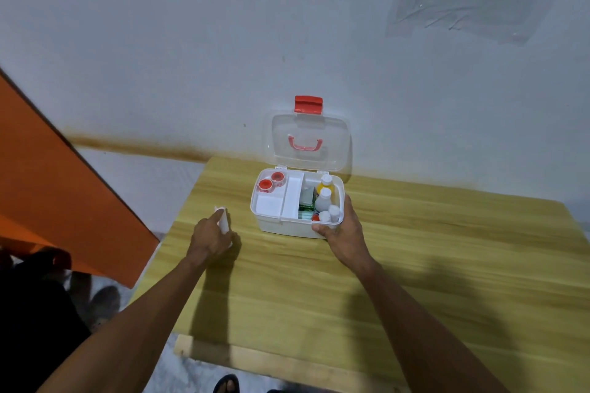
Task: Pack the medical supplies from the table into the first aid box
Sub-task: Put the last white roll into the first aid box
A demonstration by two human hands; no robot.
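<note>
The white first aid box [281,226] stands open at the far side of the wooden table [415,281], its clear lid [308,143] with a red latch leaning back against the wall. Inside, two red tape rolls [269,181] lie in the white tray on the left, and several white-capped bottles [324,198] stand on the right. My right hand [341,230] grips the box's front right corner. My left hand [212,233] is closed around a white item [223,220] on the table, left of the box; what the item is cannot be made out.
A grey wall rises right behind the box. An orange panel [64,185] leans at the left beyond the table edge. Feet and dark clothing show on the floor at the lower left.
</note>
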